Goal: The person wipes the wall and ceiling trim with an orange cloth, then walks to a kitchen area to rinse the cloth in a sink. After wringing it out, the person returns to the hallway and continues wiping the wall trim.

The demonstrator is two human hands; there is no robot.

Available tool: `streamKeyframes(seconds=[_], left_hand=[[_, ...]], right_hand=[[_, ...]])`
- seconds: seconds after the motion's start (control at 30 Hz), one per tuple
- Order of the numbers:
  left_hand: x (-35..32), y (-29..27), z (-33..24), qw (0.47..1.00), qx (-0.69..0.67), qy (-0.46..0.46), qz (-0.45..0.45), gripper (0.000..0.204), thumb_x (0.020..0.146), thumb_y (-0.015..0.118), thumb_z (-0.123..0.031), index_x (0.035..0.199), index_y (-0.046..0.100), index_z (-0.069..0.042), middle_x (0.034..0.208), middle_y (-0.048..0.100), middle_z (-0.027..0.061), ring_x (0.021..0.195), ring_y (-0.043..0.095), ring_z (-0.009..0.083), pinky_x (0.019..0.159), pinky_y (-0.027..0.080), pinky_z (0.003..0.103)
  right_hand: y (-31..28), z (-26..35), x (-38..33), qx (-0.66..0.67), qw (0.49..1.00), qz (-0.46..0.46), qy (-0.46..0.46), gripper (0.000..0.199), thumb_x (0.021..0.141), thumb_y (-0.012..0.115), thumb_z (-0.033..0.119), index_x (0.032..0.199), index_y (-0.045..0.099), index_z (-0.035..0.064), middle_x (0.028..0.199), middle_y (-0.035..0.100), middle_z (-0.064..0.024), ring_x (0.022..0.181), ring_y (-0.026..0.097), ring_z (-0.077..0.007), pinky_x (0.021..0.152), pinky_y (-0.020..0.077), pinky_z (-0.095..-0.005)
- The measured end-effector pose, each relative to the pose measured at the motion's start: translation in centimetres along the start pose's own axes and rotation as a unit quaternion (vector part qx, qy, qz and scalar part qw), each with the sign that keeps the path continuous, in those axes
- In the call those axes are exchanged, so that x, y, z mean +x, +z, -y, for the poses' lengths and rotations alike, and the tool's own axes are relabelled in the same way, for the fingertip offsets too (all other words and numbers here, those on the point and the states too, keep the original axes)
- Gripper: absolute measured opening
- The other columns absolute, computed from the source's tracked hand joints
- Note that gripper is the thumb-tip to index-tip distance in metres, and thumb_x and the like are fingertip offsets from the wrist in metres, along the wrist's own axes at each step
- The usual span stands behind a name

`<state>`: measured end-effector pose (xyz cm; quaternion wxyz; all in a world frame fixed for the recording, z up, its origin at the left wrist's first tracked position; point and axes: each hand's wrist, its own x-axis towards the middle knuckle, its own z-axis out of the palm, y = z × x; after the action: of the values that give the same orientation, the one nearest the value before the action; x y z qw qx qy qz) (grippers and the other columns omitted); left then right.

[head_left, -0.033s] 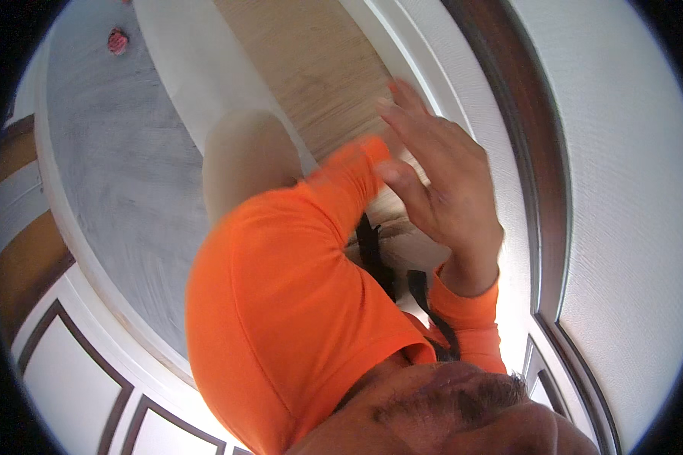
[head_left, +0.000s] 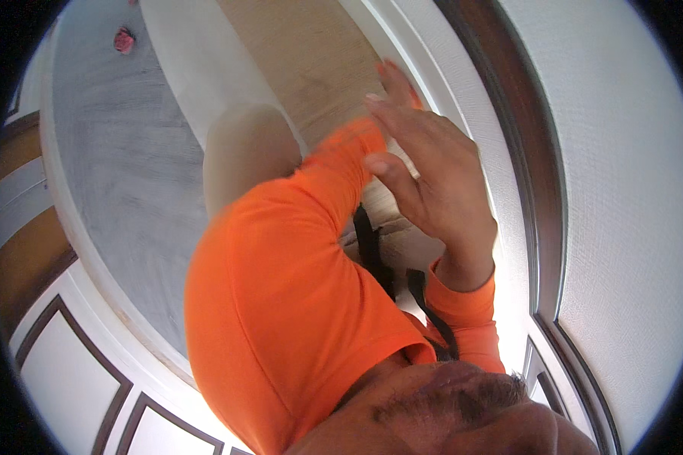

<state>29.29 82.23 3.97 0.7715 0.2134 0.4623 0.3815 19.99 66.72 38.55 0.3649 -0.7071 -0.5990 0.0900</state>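
Observation:
My right hand (head_left: 440, 167) is raised beside the white edging at the right, its fingers stretched out and its thumb apart, nothing visible in it. Coming across from the left in an orange sleeve, my left arm (head_left: 281, 220) ends at my left hand (head_left: 400, 85). That hand lies just beyond the right hand and is partly hidden by it. The left fingers that show are stretched out and a little blurred. I cannot tell whether the two hands touch.
At the right rises a white textured panel (head_left: 622, 152) with dark brown moulding (head_left: 520, 114). My beige-clad knee (head_left: 254, 148) is left of the hands. A brown wood-grain surface (head_left: 303, 61) lies beyond. A pink flower shape (head_left: 124, 40) is on the grey surface (head_left: 114, 152).
Both hands have shifted slightly up and to the left in the view. The fingers remain stretched out.

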Motion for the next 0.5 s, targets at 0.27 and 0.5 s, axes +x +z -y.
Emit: streamKeyframes(seconds=[0.27, 0.5], left_hand=[[3.2, 1.1, -5.6, 0.998, 0.004, 0.043, 0.042, 0.071, 0.105, 0.034, -0.055, 0.159, 0.024, -0.01, 0.158, 0.033, 0.0139, 0.142, 0.036, 0.0307, 0.118, 0.028, 0.041], [-0.1, -5.7, 7.7, 0.994, 0.09, -0.043, -0.042, 0.074, 0.104, 0.036, -0.059, 0.158, 0.026, -0.01, 0.155, 0.038, 0.0128, 0.139, 0.041, 0.0296, 0.117, 0.03, 0.04]], right_hand=[[0.3, 0.3, 1.8, -0.029, 0.999, -0.005, 0.022, 0.052, 0.096, 0.06, 0.045, 0.13, 0.063, 0.006, 0.105, 0.072, -0.0156, 0.093, 0.069, -0.0342, 0.082, 0.0543, -0.0428], [3.3, -1.4, 4.3, -0.053, 0.992, 0.053, 0.104, 0.054, 0.097, 0.058, 0.048, 0.126, 0.066, 0.0035, 0.113, 0.072, -0.0146, 0.101, 0.07, -0.0336, 0.088, 0.0543, -0.0427]])
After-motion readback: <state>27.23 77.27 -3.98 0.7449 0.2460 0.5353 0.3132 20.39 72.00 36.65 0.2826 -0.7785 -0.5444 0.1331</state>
